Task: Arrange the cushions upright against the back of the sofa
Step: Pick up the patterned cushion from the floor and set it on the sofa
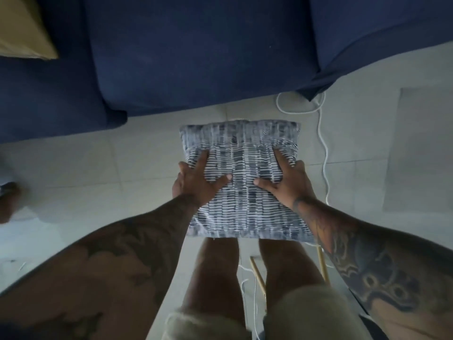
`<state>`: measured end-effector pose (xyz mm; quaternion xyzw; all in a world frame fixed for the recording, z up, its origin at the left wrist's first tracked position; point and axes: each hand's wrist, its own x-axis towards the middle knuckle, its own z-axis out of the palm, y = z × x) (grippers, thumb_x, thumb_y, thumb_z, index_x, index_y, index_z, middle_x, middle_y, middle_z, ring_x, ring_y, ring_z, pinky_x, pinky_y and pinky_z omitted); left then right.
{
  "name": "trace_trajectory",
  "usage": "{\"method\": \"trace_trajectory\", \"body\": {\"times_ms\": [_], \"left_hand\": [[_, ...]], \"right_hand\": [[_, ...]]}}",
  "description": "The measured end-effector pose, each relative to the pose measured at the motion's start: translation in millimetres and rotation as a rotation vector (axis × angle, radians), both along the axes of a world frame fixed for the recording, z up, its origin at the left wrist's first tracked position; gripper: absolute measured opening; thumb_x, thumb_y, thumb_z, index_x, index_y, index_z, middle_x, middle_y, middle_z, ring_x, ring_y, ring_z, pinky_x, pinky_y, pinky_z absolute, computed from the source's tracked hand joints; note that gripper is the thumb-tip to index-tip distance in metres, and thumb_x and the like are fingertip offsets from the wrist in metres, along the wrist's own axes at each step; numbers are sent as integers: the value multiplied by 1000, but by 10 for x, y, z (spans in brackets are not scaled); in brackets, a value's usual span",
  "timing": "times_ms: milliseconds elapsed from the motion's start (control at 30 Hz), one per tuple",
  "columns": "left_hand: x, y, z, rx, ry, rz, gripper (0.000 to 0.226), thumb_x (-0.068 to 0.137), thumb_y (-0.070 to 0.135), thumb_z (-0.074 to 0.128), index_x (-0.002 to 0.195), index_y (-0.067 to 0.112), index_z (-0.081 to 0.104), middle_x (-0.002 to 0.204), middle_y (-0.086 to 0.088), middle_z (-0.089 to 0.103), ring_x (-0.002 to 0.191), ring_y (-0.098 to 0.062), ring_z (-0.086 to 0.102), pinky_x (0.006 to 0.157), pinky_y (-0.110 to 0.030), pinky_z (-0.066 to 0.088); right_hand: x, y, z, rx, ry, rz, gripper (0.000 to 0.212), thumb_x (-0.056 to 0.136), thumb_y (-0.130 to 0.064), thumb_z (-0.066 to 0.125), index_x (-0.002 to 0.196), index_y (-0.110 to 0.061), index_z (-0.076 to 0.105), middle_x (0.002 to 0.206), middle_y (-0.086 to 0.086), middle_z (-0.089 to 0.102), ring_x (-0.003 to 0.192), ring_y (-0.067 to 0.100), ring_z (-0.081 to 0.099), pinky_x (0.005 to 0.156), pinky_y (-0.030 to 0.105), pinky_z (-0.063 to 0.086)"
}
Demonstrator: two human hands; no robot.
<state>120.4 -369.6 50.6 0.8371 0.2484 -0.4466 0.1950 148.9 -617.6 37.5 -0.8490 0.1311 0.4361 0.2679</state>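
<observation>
A square cushion (245,153) with a blue-grey and white dashed pattern is held out flat in front of me, above the tiled floor and just short of the sofa's front edge. My left hand (198,180) grips its left side and my right hand (286,180) grips its right side, thumbs on top and fingers spread over the fabric. The dark blue sofa (196,57) fills the top of the view. A yellow cushion (22,28) lies on the sofa's seat at the far left, partly cut off by the frame.
A white cable (323,148) snakes over the pale tiled floor (98,173) right of the cushion, running under the sofa. My bare legs (213,271) stand below the cushion. A thin wooden frame (257,276) lies by my feet. Another person's foot (7,200) shows at the left edge.
</observation>
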Motion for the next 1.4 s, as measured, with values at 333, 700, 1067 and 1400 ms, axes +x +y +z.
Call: {"method": "trace_trajectory", "body": {"times_ms": [333,700,1067,1400], "left_hand": [[67,397,2118,23,-261,68,101,77,91,56,161,51,17,138,-12,37,119,-42,59,100,-49,51],[532,911,3946,73,-530,125,105,75,94,55,162,51,15,141,-11,35,125,-40,55,99,-50,50],[1123,933,4485,100,-607,80,105,76,92,56,163,52,12,152,-17,30,133,-38,49,97,-45,48],[1953,755,4593,114,-616,146,106,73,95,54,161,56,12,145,-12,32,128,-37,54,101,-47,48]], "right_hand": [[202,405,2130,54,-179,5,112,75,-75,80,165,-50,19,149,11,39,133,38,56,112,46,47],[747,966,3917,110,-500,18,119,69,-81,80,166,-50,18,132,9,41,126,36,56,108,53,50],[1255,977,4343,112,-578,8,118,68,-84,77,166,-51,17,120,3,37,109,30,55,99,48,52],[2227,819,4417,142,-609,33,124,62,-88,75,166,-50,18,120,3,37,112,30,56,102,49,53]]}}
